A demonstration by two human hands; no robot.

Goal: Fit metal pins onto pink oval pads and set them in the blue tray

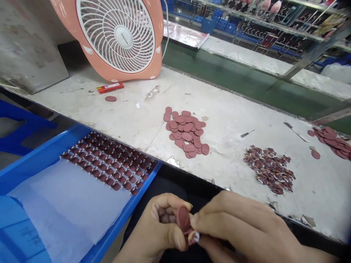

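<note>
My left hand (161, 226) is closed, gripping a flat maroon oval piece (183, 218) upright between thumb and fingers. Just under the oval, against it, sits a small maroon bow-like piece (193, 237) with a gold ring and a whitish end. My right hand (238, 223) pinches at this small piece from the right, its fingertips partly hiding it. On the bench beyond lie a heap of loose maroon ovals (187, 136) and a pile of small maroon bow-like pieces (270, 168).
A blue tray (11, 175) at left holds rows of joined pieces (109, 160) on white paper (71, 204). An orange fan (123, 36) and a red box (110, 87) stand on the bench (131, 120). A small pointed tool (247, 133), a knife (296, 131) and more ovals (333, 140) lie at right.
</note>
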